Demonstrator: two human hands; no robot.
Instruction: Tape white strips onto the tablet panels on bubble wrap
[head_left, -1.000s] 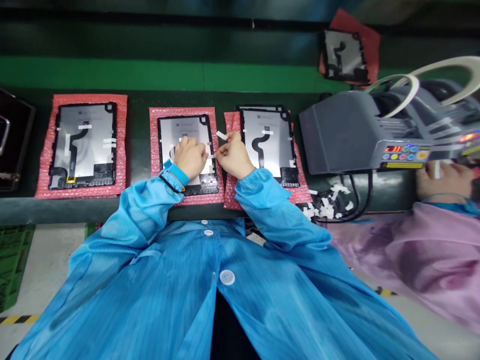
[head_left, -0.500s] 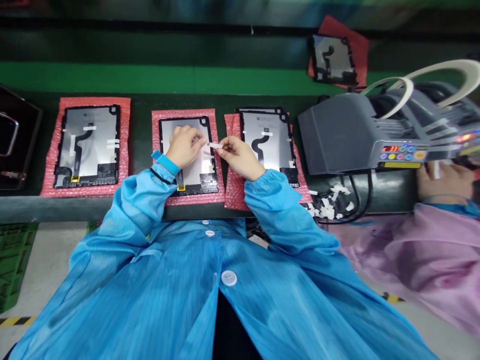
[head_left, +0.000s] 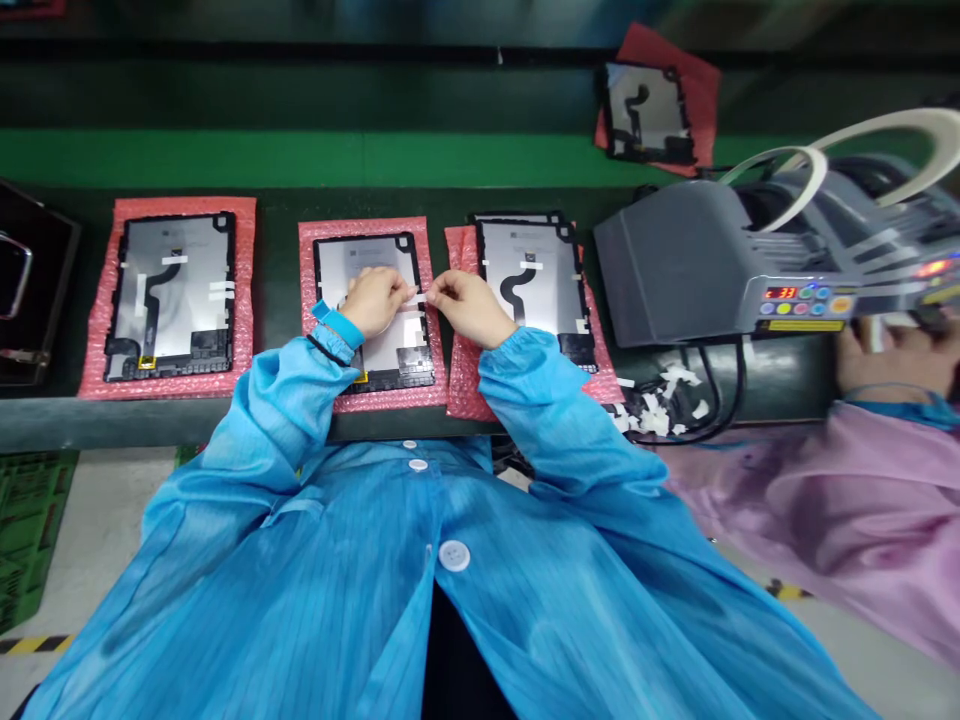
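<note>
The middle panel (head_left: 390, 350) lies flat on a red wrap (head_left: 307, 262), which rests on the worktop (head_left: 277, 300). Over this panel's right edge, a small white strip (head_left: 418, 298) is stretched between the two hands. The left hand (head_left: 375, 302) is above the panel's centre; its grip is closed to a pinch, thumb against fingertips, at the strip's left end. The right hand (head_left: 471, 308) is just right of the panel, its grip likewise pinched, with thumb and forefinger on the strip's right end. Neither grip shows any clear gap. Whether the strip or the left hand touches the middle panel, I cannot tell.

Left of the middle panel, well apart, is the left panel (head_left: 191, 300) on its own wrap (head_left: 94, 365). Just right of the middle panel is the right panel (head_left: 551, 310), partly over another one. Farther right of the middle panel stand a grey dispenser (head_left: 675, 270) and, in front of it, a heap of white scraps (head_left: 660, 412). At the far right of the middle panel is a co-worker's hand (head_left: 892, 365).
</note>
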